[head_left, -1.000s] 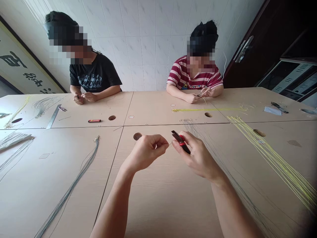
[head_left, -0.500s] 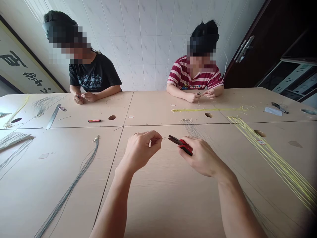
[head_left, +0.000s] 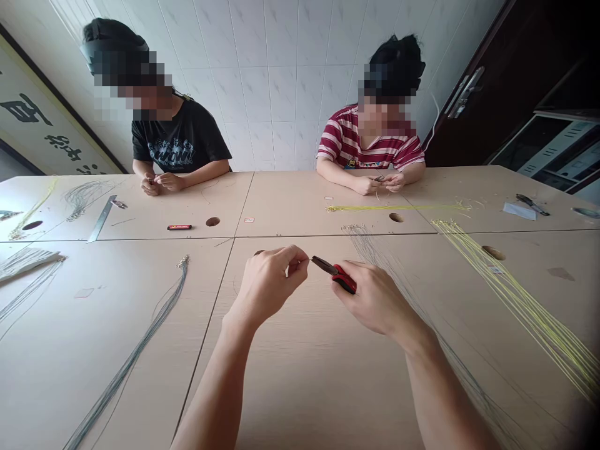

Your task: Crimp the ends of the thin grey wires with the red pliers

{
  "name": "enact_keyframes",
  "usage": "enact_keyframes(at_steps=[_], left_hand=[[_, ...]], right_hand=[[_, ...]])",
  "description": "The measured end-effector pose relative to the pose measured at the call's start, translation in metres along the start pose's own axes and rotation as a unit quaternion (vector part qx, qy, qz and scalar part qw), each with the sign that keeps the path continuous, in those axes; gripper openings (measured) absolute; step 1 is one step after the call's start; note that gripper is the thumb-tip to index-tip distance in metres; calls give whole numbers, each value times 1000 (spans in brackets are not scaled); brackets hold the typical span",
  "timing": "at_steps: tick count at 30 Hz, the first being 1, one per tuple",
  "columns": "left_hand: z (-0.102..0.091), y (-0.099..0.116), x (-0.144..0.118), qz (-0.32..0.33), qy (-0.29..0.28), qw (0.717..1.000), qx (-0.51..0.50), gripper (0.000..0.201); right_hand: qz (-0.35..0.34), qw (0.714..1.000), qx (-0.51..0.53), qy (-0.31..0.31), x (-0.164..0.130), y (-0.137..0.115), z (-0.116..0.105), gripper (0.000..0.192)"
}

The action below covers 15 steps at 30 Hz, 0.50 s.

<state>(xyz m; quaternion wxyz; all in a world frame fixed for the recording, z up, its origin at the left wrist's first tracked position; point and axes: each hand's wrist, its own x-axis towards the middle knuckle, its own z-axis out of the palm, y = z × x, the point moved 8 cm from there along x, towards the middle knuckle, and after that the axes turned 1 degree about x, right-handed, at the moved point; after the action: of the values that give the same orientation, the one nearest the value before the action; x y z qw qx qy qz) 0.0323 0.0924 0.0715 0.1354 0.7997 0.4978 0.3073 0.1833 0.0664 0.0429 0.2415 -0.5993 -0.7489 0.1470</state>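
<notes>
My left hand (head_left: 274,278) pinches a thin wire or cord, mostly hidden by my fingers; only a tiny end shows at the fingertips. My right hand (head_left: 375,297) is wrapped round red-and-black handled pliers (head_left: 344,278). The dark jaws of the pliers look closed and reach the wire end right beside my left fingertips. Both hands are held above the middle of the table (head_left: 300,387). Left of them lies a bundle of grey-green cords (head_left: 154,331) with small metal ends. Behind my right hand, fine grey strands (head_left: 368,247) lie spread out.
Yellow cords (head_left: 510,306) stretch along the right side. Across the table sit two people, one in a black shirt (head_left: 180,134), one in a striped shirt (head_left: 340,134). A metal ruler (head_left: 102,219), a red-and-black knife (head_left: 179,227) and round holes (head_left: 212,222) mark the far half.
My right hand has moved slightly left, bringing the pliers to the wire end at my left fingertips. The plier jaws, earlier apart, have closed. My left hand has barely moved.
</notes>
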Motion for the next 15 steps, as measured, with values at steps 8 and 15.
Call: enact_keyframes(at_steps=[8,15], left_hand=[[0,1,0,6,5,1000,15,10],[0,5,0,9,5,1000,16,13]], right_hand=[[2,1000,-10,-2,0,0,1,22],[4,1000,-18,-3,0,1,1,21]])
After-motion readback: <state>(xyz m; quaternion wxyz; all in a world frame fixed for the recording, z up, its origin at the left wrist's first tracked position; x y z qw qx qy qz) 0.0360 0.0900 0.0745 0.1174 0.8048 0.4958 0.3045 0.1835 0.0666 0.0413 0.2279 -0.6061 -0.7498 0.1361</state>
